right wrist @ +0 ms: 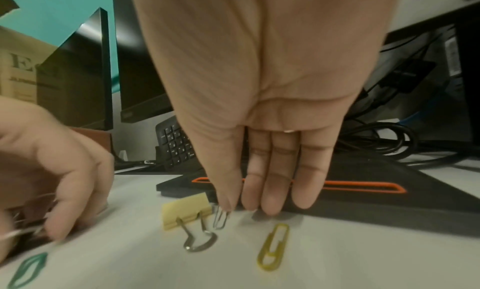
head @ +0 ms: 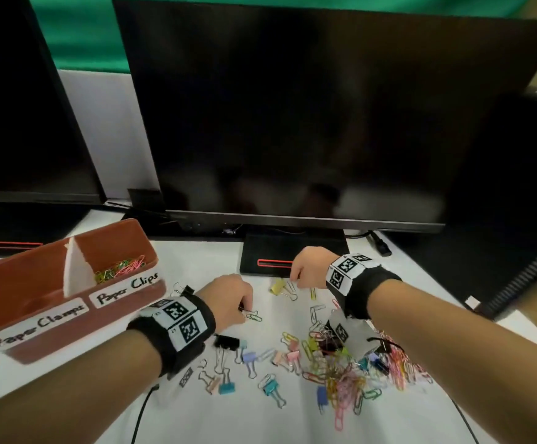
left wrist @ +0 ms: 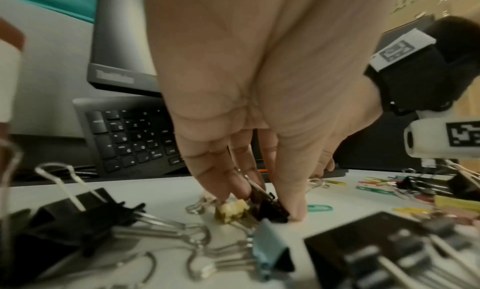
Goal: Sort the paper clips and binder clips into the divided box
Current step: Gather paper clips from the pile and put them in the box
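- Pinching a silver paper clip (right wrist: 220, 219) between thumb and forefinger, the right hand (right wrist: 259, 100) holds it just beside a yellow binder clip (right wrist: 188, 212) on the white table (right wrist: 363, 258).
- The left hand (left wrist: 259, 100) grips what seems a small black binder clip (left wrist: 270, 208).
- A divided box (head: 20, 274) sits far left, paper clips (head: 121, 267) in its right compartment.

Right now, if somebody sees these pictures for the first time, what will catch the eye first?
Probably the colourful heap of clips spread on the white desk under the right forearm. Next, the brown divided box at the left, with paper clips only in its right compartment. Then the two hands: the left hand pinches a black binder clip, the right hand a silver paper clip.
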Demonstrator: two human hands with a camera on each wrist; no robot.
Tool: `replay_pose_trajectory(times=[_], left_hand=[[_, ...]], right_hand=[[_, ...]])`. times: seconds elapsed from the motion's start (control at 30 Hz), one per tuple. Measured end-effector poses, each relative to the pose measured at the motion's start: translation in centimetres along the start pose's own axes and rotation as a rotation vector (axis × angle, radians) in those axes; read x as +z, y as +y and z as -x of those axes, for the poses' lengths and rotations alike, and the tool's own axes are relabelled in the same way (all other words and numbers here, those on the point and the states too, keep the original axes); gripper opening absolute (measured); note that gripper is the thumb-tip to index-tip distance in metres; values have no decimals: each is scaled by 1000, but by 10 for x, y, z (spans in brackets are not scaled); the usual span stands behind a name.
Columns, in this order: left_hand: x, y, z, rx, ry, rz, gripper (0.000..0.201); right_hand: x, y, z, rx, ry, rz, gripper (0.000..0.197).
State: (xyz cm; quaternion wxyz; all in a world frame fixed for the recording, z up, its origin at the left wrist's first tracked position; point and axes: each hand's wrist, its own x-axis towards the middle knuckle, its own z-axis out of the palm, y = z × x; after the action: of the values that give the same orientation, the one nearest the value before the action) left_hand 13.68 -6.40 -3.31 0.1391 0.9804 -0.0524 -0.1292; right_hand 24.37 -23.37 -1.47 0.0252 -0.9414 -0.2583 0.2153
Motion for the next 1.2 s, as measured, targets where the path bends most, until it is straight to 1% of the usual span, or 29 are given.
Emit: replay_pose_trajectory(times=[0.1,0.17,0.23,0.3,0.4,0.5,0.6,0.67,0.73,0.83,0.9,0.97,1.03,1.1,1.2], left_hand=[[-6,-12,1,-74,54,-4,18],[-9,-15,3,-103,78,-40,21],[-10,-10,4,-80,108,-58,24],[-10,0,5,-9,126,-38,27],[-5,14,1,76,55,-110,28],[0,21,-6,64,-22,-158,20],[-1,25,-11,54,-31,-166,12],[-2,25,-11,43,-61,-173,12],[-3,26,-10,29,-93,-177,13],[-6,30,-7,26,-121,-182,16],[-7,35,-3,48,-117,-174,18],[-7,39,4,75,-110,-118,16],[-6,43,13,92,-135,-80,14],[-4,46,20,94,-177,-95,16],[1,51,27,62,-183,-145,17]], right_hand=[[3,-8,-9,45,6,24,20],[4,-11,-11,70,6,37,21],[6,-14,-11,84,10,37,23],[5,-16,-9,88,1,51,28],[6,-18,-11,99,-17,78,30],[7,-21,-12,96,-44,112,27],[-1,-16,-7,85,-71,134,28],[-12,-5,-1,55,-48,108,27],[-22,10,9,-2,4,43,23],[-22,28,28,-54,33,-43,21],[-14,34,37,-74,-15,-36,25],[-7,34,43,-101,-77,-32,33],[-3,32,47,-132,-102,-41,39],[-2,28,51,-155,-103,-18,39],[2,22,52,-147,-131,8,32]])
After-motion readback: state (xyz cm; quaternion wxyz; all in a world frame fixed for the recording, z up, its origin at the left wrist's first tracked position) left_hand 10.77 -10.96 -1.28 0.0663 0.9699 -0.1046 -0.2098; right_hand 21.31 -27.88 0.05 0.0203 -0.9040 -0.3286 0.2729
